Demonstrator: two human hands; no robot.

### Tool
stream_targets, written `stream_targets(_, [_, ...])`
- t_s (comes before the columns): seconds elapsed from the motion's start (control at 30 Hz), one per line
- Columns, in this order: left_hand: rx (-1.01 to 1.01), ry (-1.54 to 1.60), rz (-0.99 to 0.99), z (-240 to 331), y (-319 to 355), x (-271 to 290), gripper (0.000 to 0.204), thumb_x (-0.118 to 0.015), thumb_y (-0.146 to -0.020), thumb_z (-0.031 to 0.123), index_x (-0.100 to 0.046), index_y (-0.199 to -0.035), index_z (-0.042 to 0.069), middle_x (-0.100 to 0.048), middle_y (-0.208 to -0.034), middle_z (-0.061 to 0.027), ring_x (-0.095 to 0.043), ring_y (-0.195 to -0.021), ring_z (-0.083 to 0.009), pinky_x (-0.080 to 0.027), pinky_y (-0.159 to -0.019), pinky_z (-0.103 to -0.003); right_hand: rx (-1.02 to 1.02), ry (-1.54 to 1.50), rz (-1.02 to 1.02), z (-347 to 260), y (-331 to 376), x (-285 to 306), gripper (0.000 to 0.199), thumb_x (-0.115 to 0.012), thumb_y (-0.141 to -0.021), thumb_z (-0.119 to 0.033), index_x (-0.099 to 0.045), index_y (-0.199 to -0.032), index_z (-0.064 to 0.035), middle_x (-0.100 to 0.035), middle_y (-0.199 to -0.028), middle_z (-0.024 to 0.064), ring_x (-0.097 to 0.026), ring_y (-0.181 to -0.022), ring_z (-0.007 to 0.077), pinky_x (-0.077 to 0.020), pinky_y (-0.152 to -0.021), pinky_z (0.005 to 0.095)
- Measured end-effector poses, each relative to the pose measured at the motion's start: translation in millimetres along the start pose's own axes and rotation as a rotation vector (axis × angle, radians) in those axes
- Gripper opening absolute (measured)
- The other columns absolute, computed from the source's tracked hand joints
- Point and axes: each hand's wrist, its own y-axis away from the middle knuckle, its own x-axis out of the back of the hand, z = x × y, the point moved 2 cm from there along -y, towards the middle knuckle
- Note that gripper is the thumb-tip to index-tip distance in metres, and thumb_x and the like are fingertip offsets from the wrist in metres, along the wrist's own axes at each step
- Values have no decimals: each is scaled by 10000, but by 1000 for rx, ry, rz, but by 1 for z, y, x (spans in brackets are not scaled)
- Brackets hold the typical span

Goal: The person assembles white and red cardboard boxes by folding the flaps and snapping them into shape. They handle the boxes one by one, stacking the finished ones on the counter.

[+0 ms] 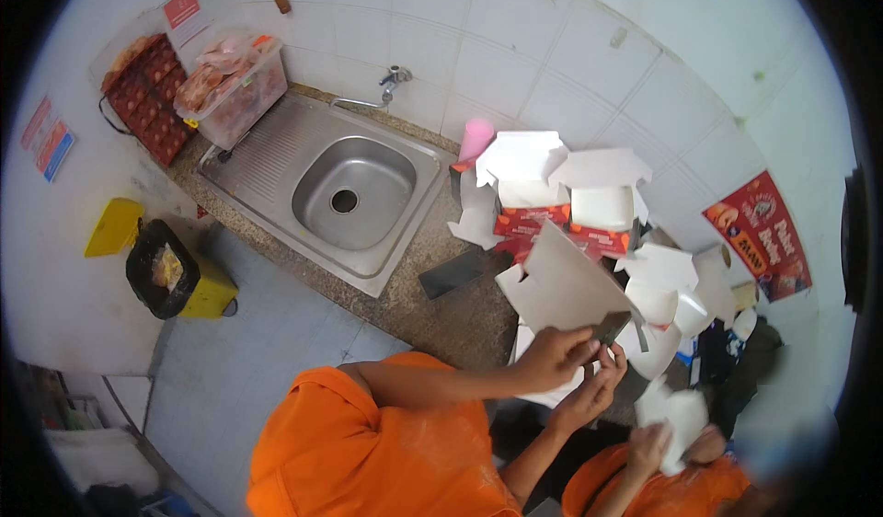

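Observation:
My left hand (556, 356) reaches across from the left, closed, its fingertips pinching a small dark flat piece (611, 327). Just below it, my right hand (591, 394) is raised with bent fingers at the lower edge of the same piece. What the piece is cannot be made out. Behind my hands stands a large open cardboard box (570, 278) with its pale inner side showing. Several white and red folded food boxes (607, 206) crowd the counter beyond. A dark flat rectangle (451, 274) lies on the counter left of them.
A steel sink (354, 190) with a tap (395, 75) is set into the stone counter (418, 319). A plastic tub of bagged food (244, 94) stands far left, above a yellow bin (207, 287). At lower right, a co-worker's hands (648, 448) hold a white box (674, 416).

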Motion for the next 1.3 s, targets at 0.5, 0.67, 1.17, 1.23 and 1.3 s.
stream_targets(0.5, [266, -148, -333, -24, 61, 42, 454, -545, -1000, 155, -484, -1445, 89, -694, -882, -185, -702, -793, -308, -519, -746, -420, -534, 56, -680, -2, 23, 44, 298, -775, -872, -156, -685, -1111, -4, -587, -958, 23, -534, -901, 135, -445, -817, 293])
stream_targets(0.67, [372, -241, -373, 1, 55, 43, 634, -558, -977, 151, -307, -1559, 157, -674, -791, -164, -692, -741, -340, -515, -731, -420, -604, 321, -535, -23, 19, 35, 373, -879, -738, -88, -726, -1078, -60, -548, -894, 5, -500, -783, 113, -426, -684, 256])
stream_targets(1.17, [279, 233, -594, -2, 10, 146, 902, -772, -896, 289, -252, -1573, 0, -506, -1462, -146, -607, -1208, -203, -500, -941, -341, 21, 252, -423, -19, -4, 16, 702, -879, -693, -508, -650, -1131, -9, -610, -1072, 111, -632, -971, 240, -515, -797, 368])
stream_targets(1.23, [491, 806, -562, 4, 14, 172, 1003, -832, -854, 294, -210, -1597, 33, -551, -1409, -121, -592, -1220, -206, -504, -919, -356, -328, -69, -218, 0, -3, 29, 665, -718, -875, -577, -643, -1131, 32, -622, -1097, 129, -632, -998, 230, -508, -819, 360])
stream_targets(1.3, [461, 779, -630, -19, 41, 172, 770, -806, -877, 279, -415, -1477, -2, -560, -1414, -112, -587, -1229, -190, -480, -976, -348, -319, 49, -209, 28, 15, 30, 543, -488, -1047, -450, -608, -1202, 57, -630, -1187, 163, -623, -1041, 278, -485, -890, 382])
